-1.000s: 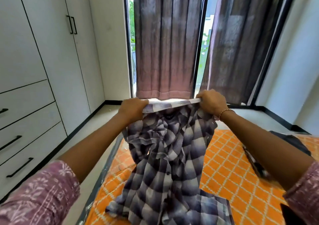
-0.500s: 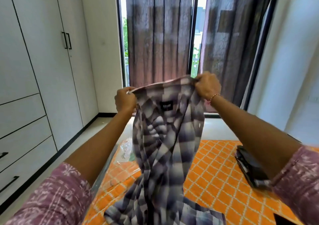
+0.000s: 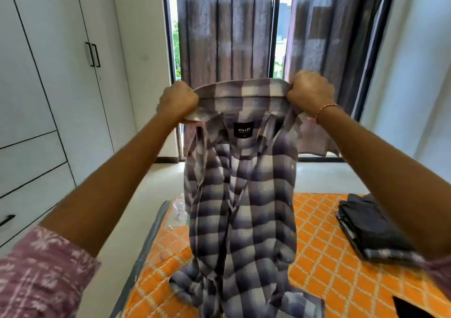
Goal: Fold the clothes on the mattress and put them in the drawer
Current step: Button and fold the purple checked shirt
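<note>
A grey and white checked shirt (image 3: 241, 195) hangs in front of me, its collar spread wide and a black label showing inside the neck. My left hand (image 3: 177, 101) grips the left end of the collar. My right hand (image 3: 310, 93) grips the right end. The shirt's hem and a sleeve lie bunched on the orange patterned mattress (image 3: 324, 264). Closed white drawers (image 3: 31, 193) with black handles stand at the left.
A stack of folded dark clothes (image 3: 368, 229) lies on the mattress at the right. A clear plastic wrapper (image 3: 179, 211) sits at the mattress's far left corner. White wardrobe doors (image 3: 73, 56) line the left wall. Dark curtains (image 3: 224, 29) cover the window ahead.
Both hands have lifted the shirt higher and pulled the collar apart and taut. More of the shirt has come off the mattress and hangs straight.
</note>
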